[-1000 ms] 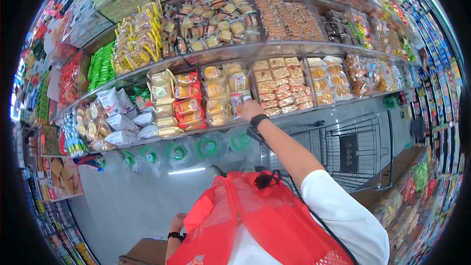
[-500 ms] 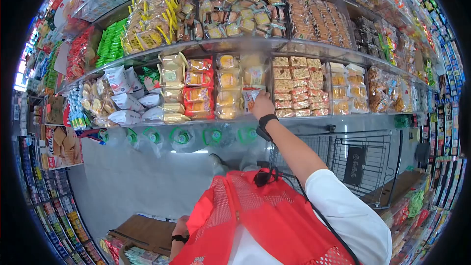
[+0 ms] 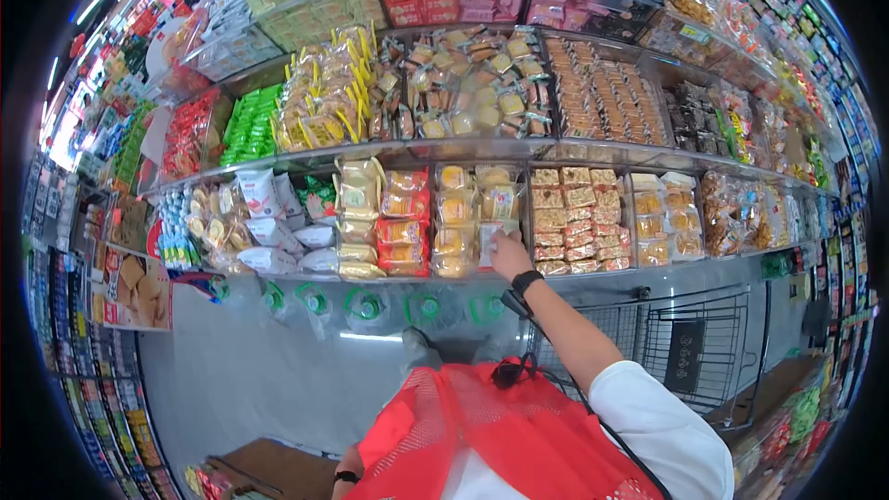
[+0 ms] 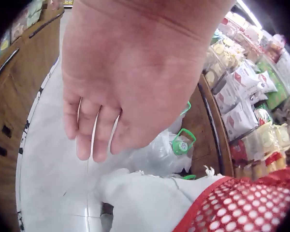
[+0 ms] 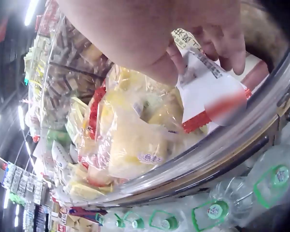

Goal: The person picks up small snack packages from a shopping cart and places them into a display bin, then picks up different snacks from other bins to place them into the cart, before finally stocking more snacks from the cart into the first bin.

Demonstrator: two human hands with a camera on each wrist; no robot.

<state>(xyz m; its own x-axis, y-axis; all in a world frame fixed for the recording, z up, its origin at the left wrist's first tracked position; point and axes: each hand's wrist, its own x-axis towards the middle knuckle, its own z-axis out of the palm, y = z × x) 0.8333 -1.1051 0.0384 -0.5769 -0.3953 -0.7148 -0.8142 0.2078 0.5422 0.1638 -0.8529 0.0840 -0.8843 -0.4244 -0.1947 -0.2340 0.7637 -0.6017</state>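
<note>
My right hand (image 3: 508,257) is over the lower shelf row, at the front of a bin of clear-wrapped yellow cakes (image 3: 500,203). In the right wrist view its thumb and fingers pinch a small white packet (image 5: 208,87) with red ends and dark print. Part of the packet is hidden by the fingers, and another white and red-brown packet (image 5: 253,72) lies behind it. My left hand (image 4: 125,87) hangs down over the floor, fingers straight and close together, holding nothing. Only its wrist area shows in the head view, beside the red mesh vest.
Clear bins of wrapped snacks rise in tiers, with nut bars (image 3: 579,213) right of the hand and red-wrapped cakes (image 3: 405,222) to the left. Large green-handled bottles (image 3: 369,304) stand under the shelf lip. A wire shopping cart (image 3: 685,343) is at the right, a brown box (image 3: 269,463) behind left.
The head view has shifted, so the shelves sit lower in the frame. The packet in my right hand shows a paler face than before. My left arm still hangs at the side.
</note>
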